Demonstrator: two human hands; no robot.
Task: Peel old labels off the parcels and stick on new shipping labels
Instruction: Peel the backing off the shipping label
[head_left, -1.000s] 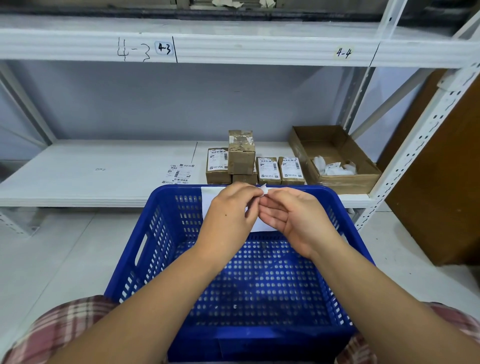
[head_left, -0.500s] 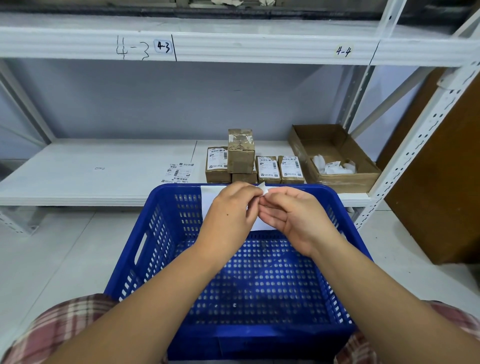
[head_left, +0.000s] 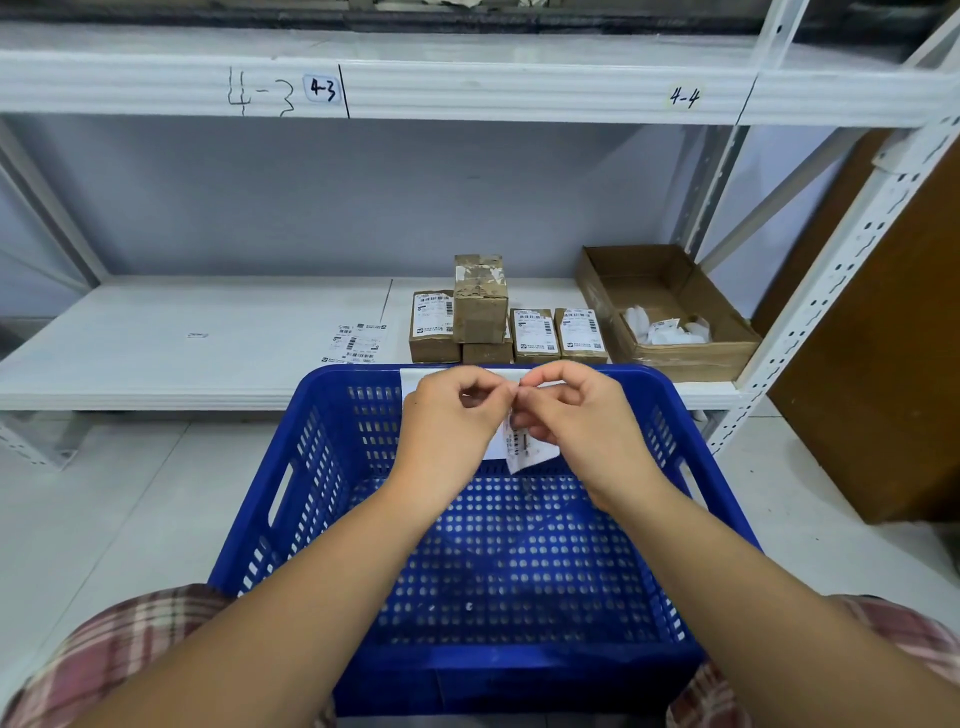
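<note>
Label: a printed shipping label (head_left: 525, 448), barcodes facing the camera, hangs curling above the far half of a blue crate, held clear of its floor between two bare hands.
Left hand: the left hand (head_left: 451, 415) has its fingers curled, its grip pinching the label's top edge where the two hands meet.
Right hand: the right hand (head_left: 571, 415) mirrors it, thumb and forefinger in a pinching grip on the same top edge, the other fingers folded behind the paper.
White sheet: a plain white sheet (head_left: 415, 382) lies against the crate's far wall, folded over its rim, behind the hands; whether either hand touches it cannot be told.
Crate: the perforated blue plastic crate (head_left: 322, 467) sits between the person's knees, plaid fabric (head_left: 130, 644) showing at both bottom corners.
Parcels: small brown cardboard parcels (head_left: 535, 335) stand in a row on the lower shelf just beyond the crate, three topped with white labels; a taller parcel (head_left: 480, 301), its top scarred with torn tape, sits on a lower one.
Loose labels: printed label sheets (head_left: 356, 343) lie flat just left of the row.
Carton: an open cardboard carton (head_left: 675, 358) to the right holds crumpled white paper scraps (head_left: 667, 327).
Shelving: the white lower shelf (head_left: 182, 338) carries all of this; the upper beam (head_left: 467, 88) is marked "4-3" and "4-4".
</note>
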